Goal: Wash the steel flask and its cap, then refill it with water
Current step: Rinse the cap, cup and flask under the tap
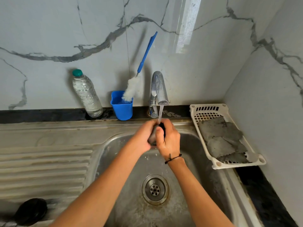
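Observation:
Over the sink basin (205,161), my left hand (142,136) and my right hand (169,140) both wrap around the steel flask (152,137). Only a grey strip of its body and its dark top show between my fingers. The tap (159,89) is running, and its thin water stream (160,113) falls onto the flask's top. A round black cap (30,211) lies apart on the ribbed drainboard at the lower left.
Against the marble wall stand a clear plastic bottle (86,94) and a blue cup (122,106) holding a blue-handled bottle brush (131,90). A white plastic basket (226,136) with grey cloths sits at the sink's right. The drain (155,189) is below my hands.

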`<move>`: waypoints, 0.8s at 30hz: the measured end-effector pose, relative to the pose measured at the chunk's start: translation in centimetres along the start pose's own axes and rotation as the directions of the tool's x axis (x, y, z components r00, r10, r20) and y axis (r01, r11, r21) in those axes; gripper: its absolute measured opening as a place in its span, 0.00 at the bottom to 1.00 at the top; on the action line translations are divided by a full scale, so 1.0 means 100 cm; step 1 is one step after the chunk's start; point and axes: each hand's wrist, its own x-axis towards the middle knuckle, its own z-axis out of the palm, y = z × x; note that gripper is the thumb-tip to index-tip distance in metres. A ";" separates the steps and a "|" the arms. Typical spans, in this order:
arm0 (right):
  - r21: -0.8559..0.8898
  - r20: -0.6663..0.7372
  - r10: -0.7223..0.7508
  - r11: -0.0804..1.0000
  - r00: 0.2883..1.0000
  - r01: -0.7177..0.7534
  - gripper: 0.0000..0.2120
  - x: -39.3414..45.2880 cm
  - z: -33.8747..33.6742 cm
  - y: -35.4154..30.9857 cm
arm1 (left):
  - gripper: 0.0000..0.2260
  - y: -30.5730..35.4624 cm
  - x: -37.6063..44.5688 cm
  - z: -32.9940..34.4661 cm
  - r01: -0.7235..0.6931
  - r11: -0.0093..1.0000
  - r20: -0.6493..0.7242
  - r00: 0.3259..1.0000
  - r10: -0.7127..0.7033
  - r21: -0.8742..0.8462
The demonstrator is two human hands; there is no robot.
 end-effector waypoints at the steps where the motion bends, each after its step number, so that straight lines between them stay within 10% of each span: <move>1: 0.064 -0.034 0.098 0.993 0.995 -0.095 0.20 0.002 0.002 0.000 | 0.10 -0.008 0.000 0.005 -0.094 0.994 -0.038 0.995 0.092 -0.061; 6: 0.313 0.054 0.501 0.813 0.864 -0.491 0.22 0.008 0.006 -0.016 | 0.11 -0.035 0.012 0.015 -0.456 0.890 -0.245 0.865 0.439 -0.017; 11: -0.021 0.221 0.134 0.991 0.966 -0.132 0.32 -0.031 0.010 -0.021 | 0.14 -0.024 0.015 -0.004 -0.335 0.900 -0.234 0.933 0.275 -0.278; 16: -0.206 0.332 -0.184 0.943 0.925 0.261 0.30 -0.027 -0.009 0.006 | 0.15 -0.027 0.014 -0.014 -0.209 0.924 -0.200 0.968 0.150 -0.320; 24: -0.063 0.416 -0.011 0.997 0.909 0.041 0.33 -0.016 0.007 -0.006 | 0.11 -0.022 0.022 -0.013 -0.269 0.938 -0.226 0.949 0.220 -0.220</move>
